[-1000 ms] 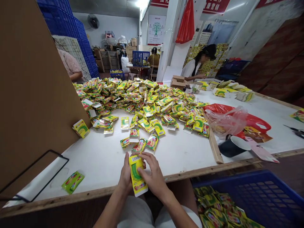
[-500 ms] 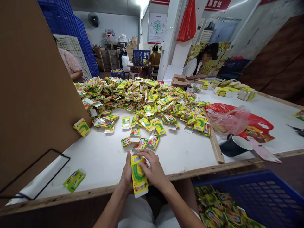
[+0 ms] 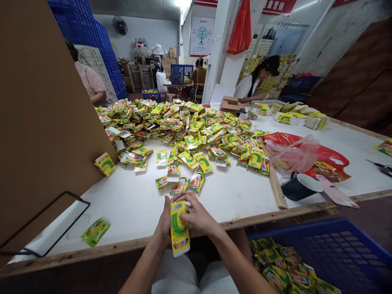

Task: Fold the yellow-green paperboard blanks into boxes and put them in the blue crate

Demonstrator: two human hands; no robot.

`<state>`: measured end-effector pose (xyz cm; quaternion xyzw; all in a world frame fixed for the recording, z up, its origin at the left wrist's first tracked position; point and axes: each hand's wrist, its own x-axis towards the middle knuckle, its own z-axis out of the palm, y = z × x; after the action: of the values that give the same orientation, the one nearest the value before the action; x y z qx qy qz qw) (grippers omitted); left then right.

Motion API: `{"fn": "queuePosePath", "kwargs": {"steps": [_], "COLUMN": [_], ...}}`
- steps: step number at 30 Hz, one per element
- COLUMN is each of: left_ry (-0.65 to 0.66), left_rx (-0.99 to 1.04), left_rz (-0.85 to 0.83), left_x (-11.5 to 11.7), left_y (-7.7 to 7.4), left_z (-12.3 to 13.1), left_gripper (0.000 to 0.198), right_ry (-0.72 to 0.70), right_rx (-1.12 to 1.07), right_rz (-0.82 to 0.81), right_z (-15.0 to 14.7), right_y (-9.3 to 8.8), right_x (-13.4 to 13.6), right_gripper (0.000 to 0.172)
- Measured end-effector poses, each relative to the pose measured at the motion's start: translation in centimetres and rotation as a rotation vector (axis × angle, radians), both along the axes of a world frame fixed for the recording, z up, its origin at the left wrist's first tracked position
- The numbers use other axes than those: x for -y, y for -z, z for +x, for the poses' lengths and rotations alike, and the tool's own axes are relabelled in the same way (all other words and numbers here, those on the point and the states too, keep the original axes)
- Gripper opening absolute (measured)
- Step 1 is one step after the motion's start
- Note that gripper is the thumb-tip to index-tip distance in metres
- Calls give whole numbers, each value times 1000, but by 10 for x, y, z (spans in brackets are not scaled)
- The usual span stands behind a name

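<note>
Over the table's front edge, a small yellow and green printed box (image 3: 180, 234) is held nearly upright between both hands, its barcode end away from me. My left hand (image 3: 165, 224) grips it along its left side, with the thumb pointing up and the other fingers hidden behind. From the right, my right hand (image 3: 196, 214) has its thumb on the front face and its fingers around the far end. Just beyond lie several similar boxes (image 3: 180, 185), and behind them a large heap of them (image 3: 171, 118) spreads across the white table (image 3: 134, 204).
A green sachet (image 3: 96, 232) and a black wire frame (image 3: 73, 224) are at left, beside a tall cardboard sheet (image 3: 52, 122). At right are a wooden strip (image 3: 277, 190), a dark cup (image 3: 301, 187) and a red bag (image 3: 333, 155). Below stands a blue crate (image 3: 346, 232) of boxes. Co-workers sit beyond.
Both hands keep hold of the box, which has shifted very slightly. The view has moved a little. At the right back, the co-worker's hand has risen.
</note>
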<state>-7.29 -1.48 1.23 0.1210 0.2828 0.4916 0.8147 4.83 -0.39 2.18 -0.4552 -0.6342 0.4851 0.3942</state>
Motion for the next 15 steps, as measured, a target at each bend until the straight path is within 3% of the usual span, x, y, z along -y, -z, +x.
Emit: {"fn": "queuePosePath", "kwargs": {"steps": [5,15], "left_ry": [-3,-20], "left_rx": [27,-59], "left_rz": [8,52], "left_x": [-1,-1], "left_y": [-2,4], "left_z": [-1,-3], "left_gripper": [57,61], "right_ry": [29,33], "right_rx": [39,-17], "right_rz": [21,106], "right_z": [-2,6], "right_y": [2,-3], "right_x": [2,2], "right_gripper": [40,27]}}
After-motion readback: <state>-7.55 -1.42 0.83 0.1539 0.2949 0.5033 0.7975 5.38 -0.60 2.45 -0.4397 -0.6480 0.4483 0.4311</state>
